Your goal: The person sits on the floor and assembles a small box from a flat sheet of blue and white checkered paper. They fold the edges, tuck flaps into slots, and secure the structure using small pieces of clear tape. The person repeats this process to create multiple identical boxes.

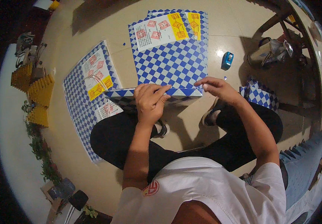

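Observation:
A blue-and-white checkered bag stands edge-up in front of me, its top edge running left to right; its near side is dark in shadow. My left hand is closed over that edge near the middle, thumb on the near side. At the right end of the edge is my right hand, thumb and forefinger a little apart with nothing visible between them. Just beyond lie flat, overlapping checkered bags with white and yellow printed panels. On the left, another stack of checkered bags shows a pale cord loop on top.
A small blue tool, kind unclear, lies on the tiled floor right of the far bags. A folded checkered piece rests by my right knee. Farther right are a metal container and a dark wooden frame. Plants line the left side.

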Demonstrator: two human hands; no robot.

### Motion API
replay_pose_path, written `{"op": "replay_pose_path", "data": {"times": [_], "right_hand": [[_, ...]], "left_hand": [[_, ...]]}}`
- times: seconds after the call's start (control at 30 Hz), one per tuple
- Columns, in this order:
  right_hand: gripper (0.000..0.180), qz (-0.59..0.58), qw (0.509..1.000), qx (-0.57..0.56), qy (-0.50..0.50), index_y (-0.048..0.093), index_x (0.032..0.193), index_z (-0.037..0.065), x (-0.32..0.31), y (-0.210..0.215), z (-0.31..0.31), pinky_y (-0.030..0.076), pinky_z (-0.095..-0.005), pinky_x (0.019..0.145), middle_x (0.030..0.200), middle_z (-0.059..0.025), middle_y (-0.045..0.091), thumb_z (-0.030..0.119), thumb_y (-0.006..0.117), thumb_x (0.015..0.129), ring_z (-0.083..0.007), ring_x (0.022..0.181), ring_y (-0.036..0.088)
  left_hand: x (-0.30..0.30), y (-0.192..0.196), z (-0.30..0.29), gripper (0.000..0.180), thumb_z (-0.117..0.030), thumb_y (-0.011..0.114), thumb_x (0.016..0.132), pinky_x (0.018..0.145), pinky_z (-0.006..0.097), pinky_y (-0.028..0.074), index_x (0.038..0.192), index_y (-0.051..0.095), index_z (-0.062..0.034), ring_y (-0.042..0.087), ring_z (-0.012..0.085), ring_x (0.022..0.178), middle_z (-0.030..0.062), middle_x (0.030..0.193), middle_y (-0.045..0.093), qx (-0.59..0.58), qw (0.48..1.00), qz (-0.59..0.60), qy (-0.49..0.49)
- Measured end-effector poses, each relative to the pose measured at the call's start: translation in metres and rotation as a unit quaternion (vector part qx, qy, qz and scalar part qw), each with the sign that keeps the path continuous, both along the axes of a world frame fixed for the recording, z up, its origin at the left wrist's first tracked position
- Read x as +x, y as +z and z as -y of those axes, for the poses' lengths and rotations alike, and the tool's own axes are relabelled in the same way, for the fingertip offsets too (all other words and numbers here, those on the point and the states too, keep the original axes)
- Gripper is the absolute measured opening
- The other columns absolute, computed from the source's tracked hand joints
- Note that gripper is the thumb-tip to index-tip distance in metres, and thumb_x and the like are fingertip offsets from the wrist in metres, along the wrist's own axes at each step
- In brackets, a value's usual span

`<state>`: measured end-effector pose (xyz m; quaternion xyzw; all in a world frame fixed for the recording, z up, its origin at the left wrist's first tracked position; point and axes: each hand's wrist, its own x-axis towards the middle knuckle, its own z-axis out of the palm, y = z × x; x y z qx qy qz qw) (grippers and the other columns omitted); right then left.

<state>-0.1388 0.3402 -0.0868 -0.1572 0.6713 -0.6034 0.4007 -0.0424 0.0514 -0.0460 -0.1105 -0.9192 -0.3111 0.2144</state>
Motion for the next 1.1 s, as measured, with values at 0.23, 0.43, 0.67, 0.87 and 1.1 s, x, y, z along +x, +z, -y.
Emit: {"op": "replay_pose_path", "data": {"times": [0.23, 0.43, 0.67, 0.87, 1.1], "right_hand": [[0.032, -0.047, 0.999, 0.017, -0.018, 0.066, 0.117, 0.007, 0.015, 0.038, 0.028, 0.043, -0.024, 0.072, 0.093, 0.0009, 0.061, 0.029, 0.072, 0.094, -0.0106, 0.083, 0.054], [0.039, -0.36, 0.929, 0.081, 0.001, 0.064, 0.117, 0.008, 0.026, 0.055, 0.059, 0.05, -0.0338, 0.078, 0.097, -0.0075, 0.063, 0.025, 0.08, 0.085, -0.025, 0.083, 0.06], [0.049, -0.399, 0.899, 0.182, -0.023, 0.062, 0.131, 0.014, 0.074, 0.069, 0.062, 0.056, -0.0431, 0.071, 0.097, -0.0157, 0.073, 0.02, 0.078, 0.085, -0.0352, 0.086, 0.072], [0.051, -0.447, 0.859, 0.236, -0.081, 0.065, 0.128, 0.017, 0.141, 0.075, 0.038, 0.058, -0.04, 0.061, 0.09, -0.0144, 0.074, 0.018, 0.081, 0.079, -0.0318, 0.072, 0.073], [0.056, -0.392, 0.885, 0.237, -0.079, 0.06, 0.133, 0.013, 0.222, 0.082, 0.033, 0.056, -0.0392, 0.058, 0.09, -0.0132, 0.074, 0.023, 0.079, 0.082, -0.0299, 0.064, 0.071]], "left_hand": [[0.0, 0.0, 0.0, 0.032, -0.014, 0.08, 0.072, 0.093, 0.042, 0.041, 0.104, 0.079, -0.014, 0.064, 0.0252, 0.089, 0.0035, 0.088, 0.069, 0.014, 1.0, -0.016, 0.003], [0.007, 0.0, -0.006, 0.033, -0.015, 0.081, 0.072, 0.094, 0.042, 0.041, 0.104, 0.079, -0.0154, 0.064, 0.0242, 0.092, 0.0028, 0.091, 0.07, 0.023, 0.999, -0.022, -0.015], [0.021, 0.013, -0.01, 0.046, -0.025, 0.08, 0.078, 0.106, 0.045, 0.037, 0.121, 0.071, -0.0128, 0.057, 0.029, 0.121, 0.0102, 0.121, 0.065, -0.028, 0.999, -0.034, -0.021], [0.029, -0.006, 0.01, 0.053, -0.028, 0.062, 0.098, 0.114, 0.048, 0.031, 0.145, 0.05, -0.0065, 0.042, 0.037, 0.137, 0.0174, 0.147, 0.048, 0.171, 0.952, -0.101, 0.232], [0.037, -0.027, -0.001, 0.052, -0.028, 0.062, 0.101, 0.108, 0.035, 0.039, 0.145, 0.045, -0.0052, 0.05, 0.0226, 0.126, 0.0111, 0.137, 0.053, 0.487, 0.858, 0.118, 0.115]]}}
